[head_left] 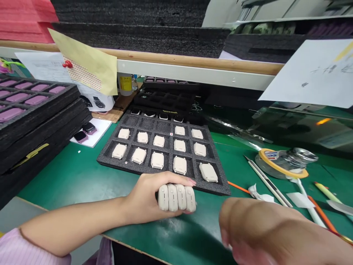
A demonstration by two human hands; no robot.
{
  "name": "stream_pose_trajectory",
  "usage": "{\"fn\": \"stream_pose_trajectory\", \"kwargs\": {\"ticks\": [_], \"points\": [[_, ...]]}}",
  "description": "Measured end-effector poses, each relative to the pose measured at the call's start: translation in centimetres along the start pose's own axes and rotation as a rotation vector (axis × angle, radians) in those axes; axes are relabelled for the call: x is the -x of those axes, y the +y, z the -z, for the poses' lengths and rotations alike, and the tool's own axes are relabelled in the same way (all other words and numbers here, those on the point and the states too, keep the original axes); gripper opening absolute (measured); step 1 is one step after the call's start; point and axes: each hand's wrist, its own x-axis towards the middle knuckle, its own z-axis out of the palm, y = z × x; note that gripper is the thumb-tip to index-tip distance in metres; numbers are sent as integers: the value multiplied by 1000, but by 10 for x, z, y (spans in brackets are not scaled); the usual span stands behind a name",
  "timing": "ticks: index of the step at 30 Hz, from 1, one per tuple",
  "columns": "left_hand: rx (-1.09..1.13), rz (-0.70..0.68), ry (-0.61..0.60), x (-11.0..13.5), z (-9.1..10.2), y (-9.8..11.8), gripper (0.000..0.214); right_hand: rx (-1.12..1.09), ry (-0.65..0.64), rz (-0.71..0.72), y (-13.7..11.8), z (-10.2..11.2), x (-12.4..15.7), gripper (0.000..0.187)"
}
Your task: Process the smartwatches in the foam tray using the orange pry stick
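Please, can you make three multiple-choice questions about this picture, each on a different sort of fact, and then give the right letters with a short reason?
1. Where is the yellow tape roll?
A. On the stack of foam trays
B. Right of the foam tray
C. Hanging from the wooden rail

2. How many cream watch cases does the left hand hold?
A. Two
B. Three
C. Four

3. What is the state of the tray's front row?
A. Every compartment holds a case
B. Every compartment is empty
C. A lid covers it

1: B, it lies on the mat beyond the tray's right side.
2: C, four cases stand side by side.
3: A, a case shows in each.
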Motion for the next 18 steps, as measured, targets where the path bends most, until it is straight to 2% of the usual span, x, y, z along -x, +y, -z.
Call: {"fn": "stream_pose_trajectory", "kwargs": {"ticks": [3,4,8,10,12,15,16,18], "points": [[-7,-9,-5,0,1,0,42,68,169,-130,26,2,0,40],[-21,-10,-10,0,1,0,41,42,161,-208,36,1,0,49],[-70,-69,-34,-1,2,-1,35,-154,-125,-508,56,-9,-2,78],[-91,-107,-34,-2,2,-3,32,-141,-187,-584,53,-16,-3,92],[-115,-123,-30,-2,1,-5,30,-79,-177,-580,49,-23,-4,100],[-141,-98,-24,0,1,-9,33,18,-81,-500,45,-29,-3,100],[-151,-89,-19,1,0,-10,39,44,-53,-467,45,-29,-2,101],[-150,-73,-12,4,-1,-9,64,95,-27,-400,46,-28,0,105]]}}
